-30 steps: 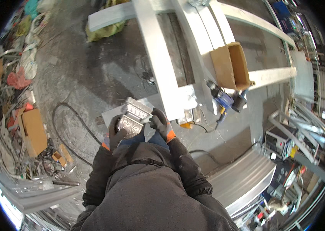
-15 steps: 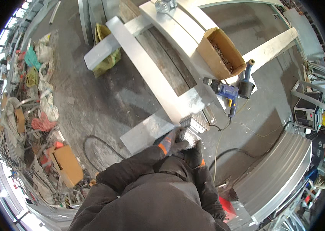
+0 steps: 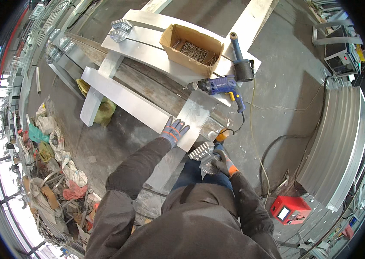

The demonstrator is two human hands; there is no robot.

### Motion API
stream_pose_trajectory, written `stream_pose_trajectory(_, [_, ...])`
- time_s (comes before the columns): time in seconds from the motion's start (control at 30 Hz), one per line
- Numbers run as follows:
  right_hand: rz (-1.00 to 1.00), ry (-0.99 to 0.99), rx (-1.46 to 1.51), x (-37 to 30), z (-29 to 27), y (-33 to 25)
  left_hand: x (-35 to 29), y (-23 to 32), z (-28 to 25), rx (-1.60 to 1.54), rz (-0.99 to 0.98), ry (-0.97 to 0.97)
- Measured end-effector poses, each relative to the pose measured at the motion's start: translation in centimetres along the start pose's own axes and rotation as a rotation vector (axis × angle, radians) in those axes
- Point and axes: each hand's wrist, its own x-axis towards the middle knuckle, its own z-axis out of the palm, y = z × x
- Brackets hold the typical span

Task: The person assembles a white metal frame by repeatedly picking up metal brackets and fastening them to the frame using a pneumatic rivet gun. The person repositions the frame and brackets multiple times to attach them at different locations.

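My left hand [image 3: 174, 131], in a grey glove with orange trim, lies with fingers spread on the near end of a long flat silver metal beam [image 3: 126, 101]. Close to my lap, my right hand [image 3: 225, 162], gloved alike, is closed round a silver metal piece with a ribbed face [image 3: 202, 151]. Part of that piece is hidden by my fingers. A matching ribbed metal piece [image 3: 120, 30] sits on the wide silver beams farther off. Beyond my hands, a blue power drill [image 3: 223, 85] lies on its side, beside a dark cylinder with a blue handle [image 3: 244, 69].
An open cardboard box of screws or nails [image 3: 193, 52] stands on the beams. Cables [image 3: 269, 144] run over the floor at right, near stacked ribbed metal sheets [image 3: 331, 151] and a red box-shaped device [image 3: 289, 210]. Sacks and scrap [image 3: 63, 181] are heaped at left.
My left hand has let go of the ribbed metal piece and moved forward onto the beam. The right hand keeps the piece near my lap. The whole view has turned and shifted.
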Motion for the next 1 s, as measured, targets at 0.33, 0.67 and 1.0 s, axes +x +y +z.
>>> stream_pose_trajectory(0.33, [-0.129,-0.103,0.207,3.8,2.0,-4.4,-6.3,-2.3,-5.0,-0.049,0.078,0.204])
stream_pose_trajectory(0.67, [-0.208,0.032,-0.044,3.4,5.7,-3.2,-7.9,-2.4,-4.1,-0.056,0.119,0.178])
stream_pose_trajectory(1.0, [-0.246,-0.031,-0.126,3.4,2.9,-5.3,-6.9,-3.3,-5.1,-0.052,0.123,0.216])
